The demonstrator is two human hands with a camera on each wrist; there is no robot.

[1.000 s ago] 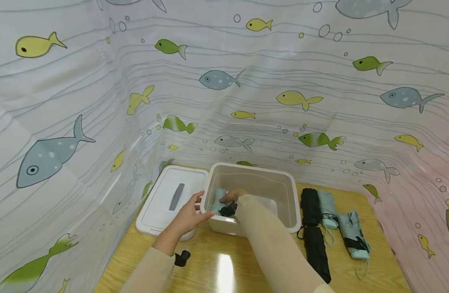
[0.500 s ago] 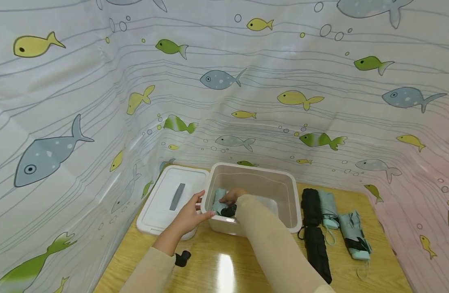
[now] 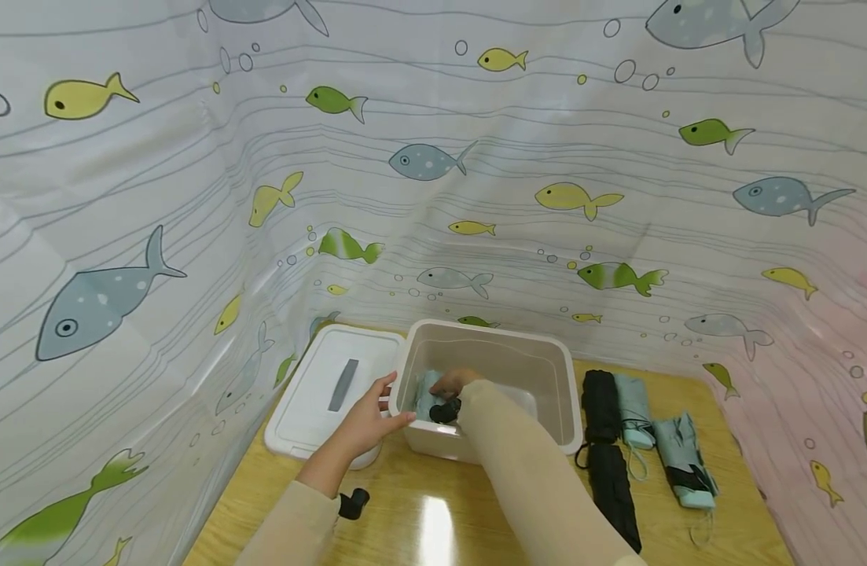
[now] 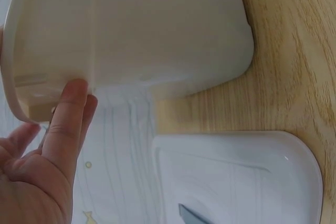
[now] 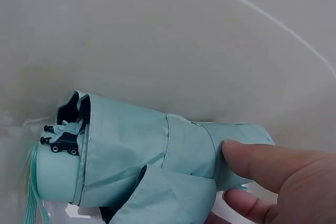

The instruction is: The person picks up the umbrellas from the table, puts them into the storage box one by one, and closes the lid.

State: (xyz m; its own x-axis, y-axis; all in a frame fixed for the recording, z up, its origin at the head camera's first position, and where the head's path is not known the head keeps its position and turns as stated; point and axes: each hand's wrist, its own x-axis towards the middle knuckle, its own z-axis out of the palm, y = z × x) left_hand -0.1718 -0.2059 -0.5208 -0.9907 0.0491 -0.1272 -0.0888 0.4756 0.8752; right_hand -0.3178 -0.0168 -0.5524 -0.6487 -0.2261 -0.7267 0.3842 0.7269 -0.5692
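Observation:
A beige plastic storage box (image 3: 504,334) stands on the wooden table. My left hand (image 3: 365,418) holds its left rim near the front corner, thumb over the rim; the left wrist view shows fingers (image 4: 65,124) against the outer wall. Inside the box, at its left end, lies a folded mint-green umbrella (image 5: 131,145). My right hand (image 3: 460,382) reaches in and pinches the umbrella's narrower end, thumb on top and fingers below, as the right wrist view shows. A flap of its cloth hangs loose. The black wrist camera partly covers the umbrella in the head view.
Left of the box lies a white lid (image 3: 313,409) with a grey handle (image 3: 343,385). On the right are two black folded umbrellas (image 3: 600,405) and two mint-green ones (image 3: 634,401), laid on the table (image 3: 398,511). A fish-print sheet (image 3: 504,236) surrounds the table.
The head view has tilted up slightly. Both hands keep nearly the same places, the left at the box rim and the right at the umbrella, which has shifted only a little.

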